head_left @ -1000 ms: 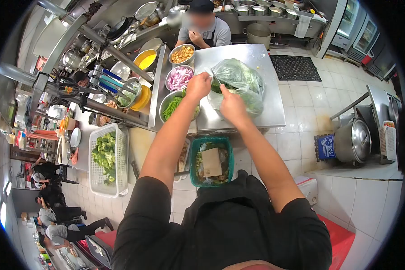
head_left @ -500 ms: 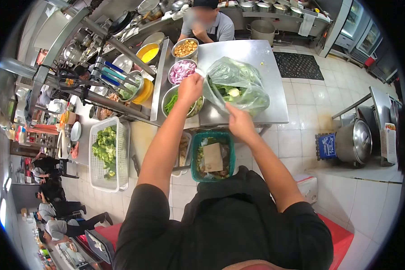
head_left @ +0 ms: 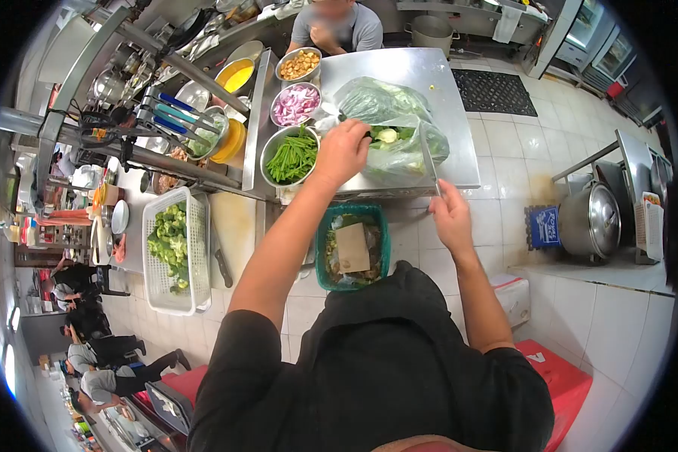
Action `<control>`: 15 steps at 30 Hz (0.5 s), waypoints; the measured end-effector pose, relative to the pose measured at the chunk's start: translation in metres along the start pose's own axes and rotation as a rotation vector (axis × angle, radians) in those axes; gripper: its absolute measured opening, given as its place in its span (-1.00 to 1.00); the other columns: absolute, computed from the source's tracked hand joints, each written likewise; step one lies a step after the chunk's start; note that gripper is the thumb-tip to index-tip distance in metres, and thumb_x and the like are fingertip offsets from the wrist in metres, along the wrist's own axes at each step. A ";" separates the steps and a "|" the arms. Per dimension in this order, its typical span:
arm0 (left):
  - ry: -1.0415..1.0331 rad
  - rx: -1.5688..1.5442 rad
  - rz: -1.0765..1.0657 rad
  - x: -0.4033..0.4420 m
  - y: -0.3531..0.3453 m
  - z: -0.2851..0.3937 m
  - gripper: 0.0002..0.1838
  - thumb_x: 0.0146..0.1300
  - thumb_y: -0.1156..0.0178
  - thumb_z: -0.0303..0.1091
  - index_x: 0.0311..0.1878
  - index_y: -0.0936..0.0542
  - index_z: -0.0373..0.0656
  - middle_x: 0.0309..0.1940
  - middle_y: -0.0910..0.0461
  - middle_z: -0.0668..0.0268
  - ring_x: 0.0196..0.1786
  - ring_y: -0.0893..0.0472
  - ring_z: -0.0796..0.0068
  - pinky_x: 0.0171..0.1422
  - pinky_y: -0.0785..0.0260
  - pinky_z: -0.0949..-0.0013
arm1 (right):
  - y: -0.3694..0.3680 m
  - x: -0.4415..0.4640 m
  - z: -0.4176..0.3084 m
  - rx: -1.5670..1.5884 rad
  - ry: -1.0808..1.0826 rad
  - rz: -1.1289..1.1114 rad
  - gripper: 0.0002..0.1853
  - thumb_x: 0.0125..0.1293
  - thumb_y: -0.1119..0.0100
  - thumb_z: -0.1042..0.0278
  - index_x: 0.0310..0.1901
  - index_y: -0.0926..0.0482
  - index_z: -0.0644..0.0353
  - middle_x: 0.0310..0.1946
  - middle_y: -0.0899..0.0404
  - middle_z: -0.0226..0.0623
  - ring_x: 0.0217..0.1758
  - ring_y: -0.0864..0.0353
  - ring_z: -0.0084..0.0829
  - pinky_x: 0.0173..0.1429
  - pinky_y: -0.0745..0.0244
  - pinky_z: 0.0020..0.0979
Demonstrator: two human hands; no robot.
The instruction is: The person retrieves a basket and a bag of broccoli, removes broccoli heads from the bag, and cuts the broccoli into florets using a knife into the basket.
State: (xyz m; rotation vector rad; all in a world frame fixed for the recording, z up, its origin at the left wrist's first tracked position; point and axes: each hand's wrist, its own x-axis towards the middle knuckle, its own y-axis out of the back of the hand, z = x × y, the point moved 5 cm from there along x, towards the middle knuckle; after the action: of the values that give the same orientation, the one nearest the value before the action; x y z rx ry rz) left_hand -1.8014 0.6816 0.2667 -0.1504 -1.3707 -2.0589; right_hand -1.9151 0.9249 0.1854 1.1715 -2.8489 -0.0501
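Note:
A clear plastic bag of leafy greens lies on the steel table, its mouth open towards me. Pale cut stem ends of the greens show in the opening. My left hand is closed at the left side of the mouth, its fingertips partly hidden. My right hand pinches the bag's stretched edge beyond the table's near edge. Left of the bag stand bowls of green beans, cut red onion and browned cubes.
Below the table is a green bin with scraps and cardboard. A white basket of broccoli, a cutting board and a knife are at left. Another person leans at the table's far side. A metal rack stands left.
My right hand has moved right and down, pulling the bag's edge out. My left hand has shifted right over the bag's mouth, and the green beans show more fully.

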 end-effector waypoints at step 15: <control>0.311 0.136 -0.229 0.012 -0.076 0.006 -0.48 0.10 -0.42 -0.16 0.08 -0.56 -0.23 0.12 -0.52 -0.04 0.05 -0.64 -0.11 0.14 -0.53 -0.01 | 0.008 -0.049 0.020 0.038 -0.084 -0.034 -0.63 0.43 -0.03 0.52 0.24 -0.50 0.34 -0.45 -0.55 -0.48 -0.45 -0.39 -0.73 -0.35 -0.30 -0.58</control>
State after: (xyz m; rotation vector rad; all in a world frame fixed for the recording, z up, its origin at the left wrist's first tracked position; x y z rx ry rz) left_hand -1.8561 0.6995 0.2149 0.3865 -1.3738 -2.0550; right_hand -1.8880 0.9652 0.1633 1.2548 -2.9148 -0.0485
